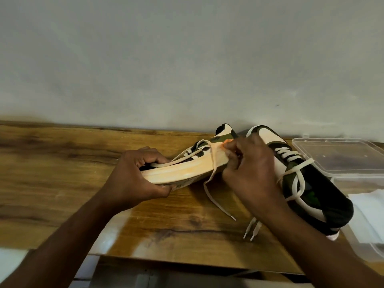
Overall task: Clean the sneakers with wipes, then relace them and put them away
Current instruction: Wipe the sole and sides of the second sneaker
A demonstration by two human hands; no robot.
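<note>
The left hand [136, 173] grips the heel end of a sneaker [187, 165] turned on its side, pale sole edge facing the person, thumb under and fingers curled over the top, while the right hand [249, 169] pinches something small and orange [225, 144] against the sole edge near the toe. A loose lace [212, 179] trails between the two hands onto the wooden table [62, 163]. Behind the right hand lies the second sneaker [311, 183], laced, with a clear plastic box [340, 154] beyond it
</note>
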